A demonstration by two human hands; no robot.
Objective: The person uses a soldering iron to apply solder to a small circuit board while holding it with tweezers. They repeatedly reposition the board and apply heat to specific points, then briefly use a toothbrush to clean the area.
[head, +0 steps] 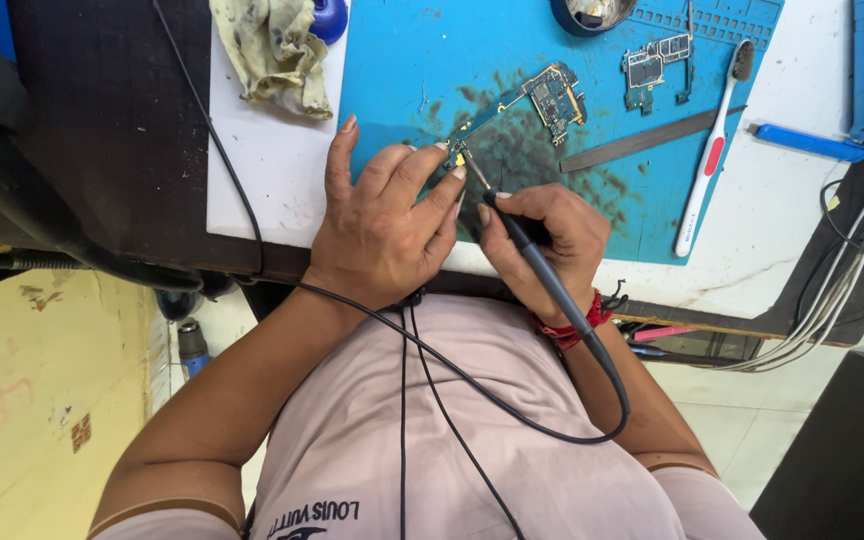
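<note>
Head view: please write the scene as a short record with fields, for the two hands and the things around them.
Left hand: left hand presses one end of the circuit board onto the blue mat
Right hand: right hand grips a soldering iron, tip at the board's end
Mat state: dark stains around the board
Nearby: second board, toothbrush, metal ruler, rag

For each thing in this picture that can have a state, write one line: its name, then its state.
Left hand: pinching the circuit board's end.
Right hand: gripping the soldering iron.
Soldering iron: tip on the board.
Circuit board: bare, lying on the mat.
Blue mat: scorched dark.
Toothbrush: lying flat, untouched.
Rag: crumpled, stained.
</note>
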